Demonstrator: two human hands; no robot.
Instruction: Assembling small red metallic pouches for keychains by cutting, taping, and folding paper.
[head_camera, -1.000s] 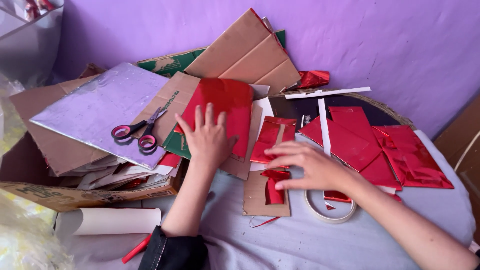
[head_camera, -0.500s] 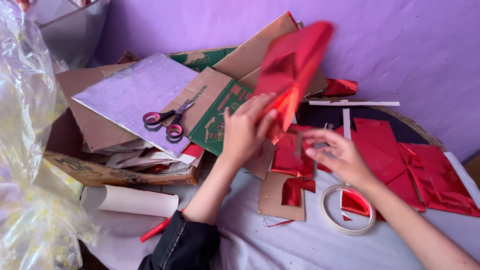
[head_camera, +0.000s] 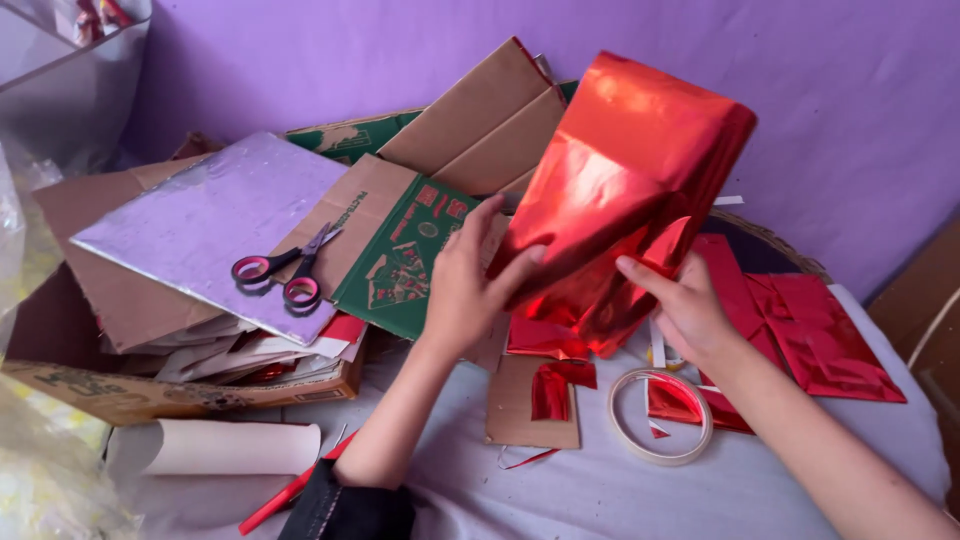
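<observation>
a large sheet of shiny red foil paper (head_camera: 620, 190), bent and creased, is held up in the centre right of the frame, clear of the table. the left hand (head_camera: 468, 290) grips its lower left edge, thumb against the front of the foil and fingers curled behind. the right hand (head_camera: 685, 305) pinches the lower right edge between thumb and fingertips.

just below the foil lie smaller red foil scraps (head_camera: 560, 385) on a piece of brown cardboard (head_camera: 520, 410), and beside them, lower right of centre, a roll of tape (head_camera: 660, 415). more red foil pieces (head_camera: 820, 335) are spread at the right. to the left of the hands sits a green printed card (head_camera: 400, 265), then red-handled scissors (head_camera: 285, 275) resting on a pale lilac board (head_camera: 200, 220). folded brown cardboard (head_camera: 480, 125) leans against the purple wall (head_camera: 800, 70) at the top. a rolled white sheet (head_camera: 230, 447) lies at the lower left on the grey cloth (head_camera: 600, 500).
</observation>
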